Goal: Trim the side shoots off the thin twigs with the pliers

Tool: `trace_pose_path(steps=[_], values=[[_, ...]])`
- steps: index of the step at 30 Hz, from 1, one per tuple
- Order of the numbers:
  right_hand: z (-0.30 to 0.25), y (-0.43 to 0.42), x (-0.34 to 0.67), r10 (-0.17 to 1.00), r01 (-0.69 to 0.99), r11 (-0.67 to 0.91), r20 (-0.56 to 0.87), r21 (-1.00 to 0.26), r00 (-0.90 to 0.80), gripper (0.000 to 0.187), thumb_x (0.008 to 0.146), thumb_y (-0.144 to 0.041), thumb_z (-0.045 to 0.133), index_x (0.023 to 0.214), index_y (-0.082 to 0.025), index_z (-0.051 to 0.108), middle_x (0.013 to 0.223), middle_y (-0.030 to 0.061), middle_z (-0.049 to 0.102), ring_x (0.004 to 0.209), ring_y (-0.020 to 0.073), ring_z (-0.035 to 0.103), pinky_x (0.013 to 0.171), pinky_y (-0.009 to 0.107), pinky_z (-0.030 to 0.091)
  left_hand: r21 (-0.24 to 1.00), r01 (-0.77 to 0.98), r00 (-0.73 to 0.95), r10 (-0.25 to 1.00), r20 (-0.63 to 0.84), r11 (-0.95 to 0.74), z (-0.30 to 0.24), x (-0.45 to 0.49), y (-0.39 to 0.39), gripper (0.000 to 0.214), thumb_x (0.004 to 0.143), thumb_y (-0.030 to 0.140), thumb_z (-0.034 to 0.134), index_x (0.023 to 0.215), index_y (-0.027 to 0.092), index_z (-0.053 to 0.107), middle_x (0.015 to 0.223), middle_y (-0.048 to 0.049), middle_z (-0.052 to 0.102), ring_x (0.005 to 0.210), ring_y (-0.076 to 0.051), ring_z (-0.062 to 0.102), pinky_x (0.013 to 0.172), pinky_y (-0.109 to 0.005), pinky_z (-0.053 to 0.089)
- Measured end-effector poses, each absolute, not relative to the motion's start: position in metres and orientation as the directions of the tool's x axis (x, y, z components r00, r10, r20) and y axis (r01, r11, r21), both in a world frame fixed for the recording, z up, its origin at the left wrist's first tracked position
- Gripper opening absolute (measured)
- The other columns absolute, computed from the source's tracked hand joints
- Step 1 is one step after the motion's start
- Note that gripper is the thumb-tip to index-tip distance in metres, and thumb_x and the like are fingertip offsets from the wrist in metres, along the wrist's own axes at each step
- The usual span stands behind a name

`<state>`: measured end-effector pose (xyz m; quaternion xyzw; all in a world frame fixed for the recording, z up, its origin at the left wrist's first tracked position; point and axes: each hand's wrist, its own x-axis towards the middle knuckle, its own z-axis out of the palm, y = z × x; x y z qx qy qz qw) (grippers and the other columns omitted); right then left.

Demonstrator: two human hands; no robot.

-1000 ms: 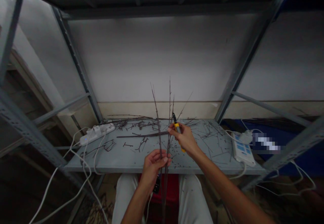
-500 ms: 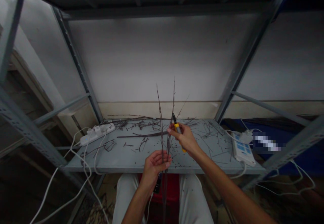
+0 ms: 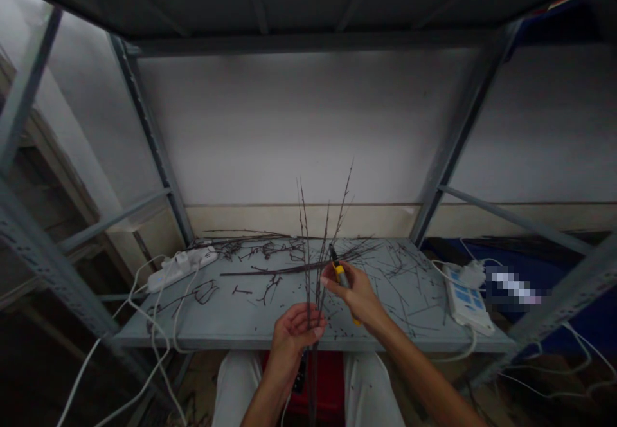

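My left hand (image 3: 295,332) is closed around a thin bundle of dark bare twigs (image 3: 322,234) that stands upright in front of me, its tips fanning out above the shelf. Just to the right and a little higher, my right hand (image 3: 355,294) grips a small yellow-handled cutter (image 3: 339,272), its dark tip pointing up beside the twigs. Both hands hover over the front edge of the grey metal shelf (image 3: 231,317).
Cut twig pieces (image 3: 270,253) lie scattered over the shelf. A white power strip (image 3: 182,263) with cables sits at the left, another (image 3: 463,297) at the right. Grey rack uprights (image 3: 149,131) frame the shelf; a red thing (image 3: 332,375) lies between my knees.
The twig bundle has sunk lower in my left hand and its tips have leaned to the right. My head has tilted, so the shelf sits lower in view.
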<state>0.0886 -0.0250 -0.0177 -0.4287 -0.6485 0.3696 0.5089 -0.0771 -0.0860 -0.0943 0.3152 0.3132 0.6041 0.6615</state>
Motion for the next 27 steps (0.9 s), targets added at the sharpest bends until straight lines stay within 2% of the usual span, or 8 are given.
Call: trace_pose_path(steps=[6,13,18,24,27], values=[[-0.003,-0.018,0.090,0.925,0.176,0.378,0.366,-0.909,-0.099,0.017,0.077,-0.035,0.071,0.085,-0.022,0.063,0.086,0.0024,0.066,0.084,0.0214,0.061,0.078,0.032,0.048,0.795,-0.602,0.057,0.997,-0.047,0.071,-0.088,-0.074,-0.089,0.049,0.051,0.016,0.096,0.096,0.014,0.077,0.094,-0.0124,0.078,0.090,-0.025,0.074,0.088,-0.034,0.054],[-0.004,-0.021,0.090,0.929,0.187,0.370,0.358,-0.910,-0.093,0.023,0.078,-0.042,0.073,0.085,-0.023,0.063,0.087,0.0025,0.066,0.086,0.0226,0.062,0.081,0.034,0.049,0.789,-0.611,0.048,0.998,-0.045,0.065,-0.089,-0.076,-0.089,0.049,0.050,0.016,0.096,0.095,0.014,0.077,0.092,-0.0122,0.079,0.090,-0.025,0.073,0.088,-0.034,0.055],[-0.006,-0.021,0.090,0.930,0.162,0.364,0.349,-0.917,-0.115,0.022,0.078,-0.038,0.073,0.089,-0.021,0.065,0.089,0.0032,0.069,0.087,0.0225,0.063,0.082,0.034,0.049,0.772,-0.631,0.061,0.997,-0.050,0.078,-0.091,-0.077,-0.089,0.047,0.054,0.016,0.095,0.098,0.014,0.077,0.096,-0.0114,0.078,0.093,-0.024,0.073,0.091,-0.033,0.055],[-0.033,-0.038,0.088,0.944,0.166,0.330,0.321,-0.929,-0.080,0.028,0.078,-0.036,0.073,0.099,-0.022,0.062,0.112,0.0077,0.069,0.094,0.0236,0.066,0.088,0.038,0.050,0.711,-0.696,0.055,0.995,-0.088,0.101,-0.095,-0.080,-0.092,0.040,0.066,0.019,0.091,0.102,0.013,0.076,0.102,-0.0110,0.077,0.097,-0.023,0.073,0.095,-0.036,0.055],[-0.053,-0.056,0.083,0.935,0.217,0.350,0.328,-0.911,-0.134,0.033,0.076,-0.034,0.076,0.101,-0.022,0.060,0.104,0.0056,0.068,0.095,0.0237,0.065,0.090,0.037,0.048,0.693,-0.713,0.054,0.994,-0.098,0.107,-0.097,-0.082,-0.093,0.038,0.067,0.017,0.090,0.102,0.014,0.075,0.104,-0.0100,0.076,0.099,-0.024,0.072,0.095,-0.038,0.056]])
